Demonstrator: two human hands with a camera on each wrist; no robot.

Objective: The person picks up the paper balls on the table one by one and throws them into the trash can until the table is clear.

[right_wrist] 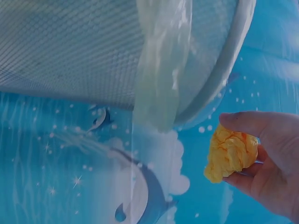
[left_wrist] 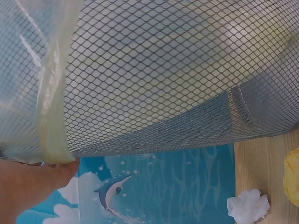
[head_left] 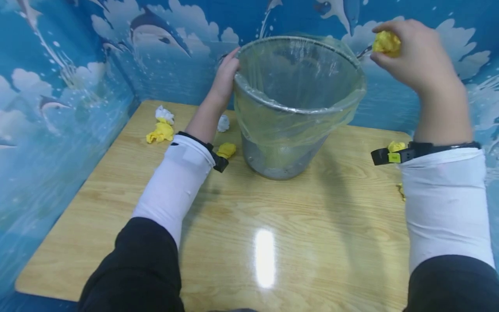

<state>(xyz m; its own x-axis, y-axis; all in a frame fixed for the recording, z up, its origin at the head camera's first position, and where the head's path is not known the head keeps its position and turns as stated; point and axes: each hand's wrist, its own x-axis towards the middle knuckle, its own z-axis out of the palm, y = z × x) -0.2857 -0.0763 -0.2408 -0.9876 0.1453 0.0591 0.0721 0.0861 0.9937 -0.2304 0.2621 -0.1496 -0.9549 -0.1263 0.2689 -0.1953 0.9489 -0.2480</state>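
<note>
A mesh wastebasket (head_left: 282, 167) with a thin yellowish plastic liner (head_left: 269, 125) folded over its rim stands on the table, tilted a little. My left hand (head_left: 225, 80) holds the basket's rim at its left side; in the left wrist view that hand (left_wrist: 39, 184) meets the folded liner edge, and part of its fingers is hidden. Right of the rim and raised above it, my right hand (head_left: 426, 56) pinches a crumpled yellow paper ball (head_left: 387, 43). In the right wrist view the paper ball (right_wrist: 231, 151) sits between thumb and fingers, outside the basket.
On the wooden table (head_left: 234, 242), a white paper ball (head_left: 164, 115) touches a yellow one (head_left: 160, 131) at left. Another white ball (head_left: 223, 123) and a yellow ball (head_left: 226, 150) lie beside the basket. More yellow paper (head_left: 396, 146) lies near the right wrist. Dolphin-printed walls (head_left: 175, 56) enclose the table.
</note>
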